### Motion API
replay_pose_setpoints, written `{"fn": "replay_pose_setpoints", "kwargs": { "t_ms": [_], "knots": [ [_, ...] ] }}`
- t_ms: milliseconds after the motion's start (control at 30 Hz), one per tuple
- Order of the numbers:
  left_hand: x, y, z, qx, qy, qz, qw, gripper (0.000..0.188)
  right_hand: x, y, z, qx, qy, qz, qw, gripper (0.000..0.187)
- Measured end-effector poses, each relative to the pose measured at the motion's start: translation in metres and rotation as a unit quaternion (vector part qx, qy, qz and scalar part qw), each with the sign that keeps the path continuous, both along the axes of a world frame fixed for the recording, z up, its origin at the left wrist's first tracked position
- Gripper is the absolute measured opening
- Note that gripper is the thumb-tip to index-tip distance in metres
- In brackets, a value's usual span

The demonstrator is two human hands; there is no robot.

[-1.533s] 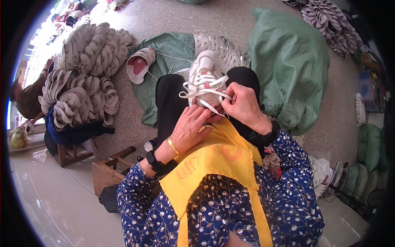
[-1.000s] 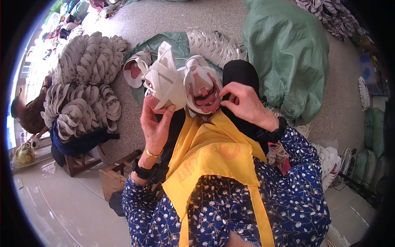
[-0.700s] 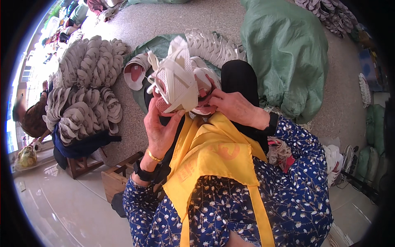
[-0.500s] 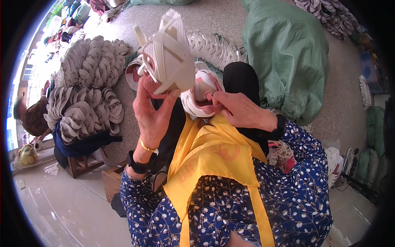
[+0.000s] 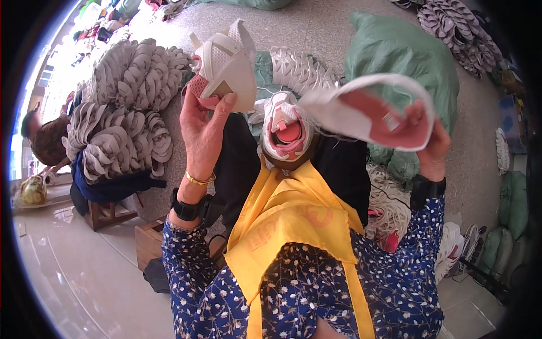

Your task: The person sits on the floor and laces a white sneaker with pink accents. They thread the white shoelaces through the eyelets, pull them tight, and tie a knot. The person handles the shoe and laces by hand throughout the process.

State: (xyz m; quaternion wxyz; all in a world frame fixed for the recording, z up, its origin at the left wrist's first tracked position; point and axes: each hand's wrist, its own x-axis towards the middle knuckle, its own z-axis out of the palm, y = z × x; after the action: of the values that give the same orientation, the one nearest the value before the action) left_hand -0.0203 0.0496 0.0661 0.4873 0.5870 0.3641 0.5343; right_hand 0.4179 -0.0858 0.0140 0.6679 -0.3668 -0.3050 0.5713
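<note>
My left hand (image 5: pixel 200 135) is raised, its thumb and fingers closed on a white shoe upper (image 5: pixel 237 73) with criss-cross straps and pink lining. Out to the right, my right hand (image 5: pixel 433 144) grips the end of another white shoe upper (image 5: pixel 347 116); motion smears it, but its pink inside shows. Between my knees, a white and pink shoe upper (image 5: pixel 280 104) sits with its opening toward me and a round pink piece showing within. Neither hand touches it. What supports it underneath is mostly hidden. My yellow apron (image 5: pixel 288 209) lies just below.
Stacked grey-white shoe uppers (image 5: pixel 118 130) stand at the left, near another person (image 5: pixel 48 135). A large green sack (image 5: pixel 401 51) lies at the right front. A row of white uppers (image 5: pixel 302 70) lies ahead, and a heap of white laces (image 5: pixel 389 209) is beside my right leg.
My right hand has left the shoe upper between my knees and swung right and up with a white upper. My left hand stays raised, its upper turned and slightly lower.
</note>
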Motion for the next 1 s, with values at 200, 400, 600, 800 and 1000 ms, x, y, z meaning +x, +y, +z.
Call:
{"fn": "replay_pose_setpoints", "kwargs": {
  "t_ms": [200, 400, 600, 800, 1000],
  "knots": [
    [-0.013, -0.022, -0.015, 0.022, 0.233, 0.030, 0.972, 0.045, 0.022, 0.008, -0.011, -0.011, 0.059, -0.192, 0.980, 0.040],
    [0.007, -0.060, -0.041, 0.211, 0.392, -0.032, 0.895, 0.043, 0.007, 0.011, -0.019, -0.013, -0.040, -0.177, 0.983, 0.043],
    [0.023, -0.071, -0.069, 0.230, 0.470, -0.103, 0.846, 0.043, -0.069, 0.016, 0.006, -0.034, -0.186, -0.101, 0.977, 0.036],
    [0.037, -0.074, -0.083, 0.276, 0.560, -0.126, 0.771, 0.035, -0.123, 0.012, 0.018, 0.019, -0.312, 0.049, 0.949, 0.025],
    [0.030, -0.066, -0.084, 0.292, 0.356, -0.096, 0.883, 0.036, -0.173, 0.013, 0.007, 0.120, -0.483, 0.094, 0.862, 0.027]
  ]
}}
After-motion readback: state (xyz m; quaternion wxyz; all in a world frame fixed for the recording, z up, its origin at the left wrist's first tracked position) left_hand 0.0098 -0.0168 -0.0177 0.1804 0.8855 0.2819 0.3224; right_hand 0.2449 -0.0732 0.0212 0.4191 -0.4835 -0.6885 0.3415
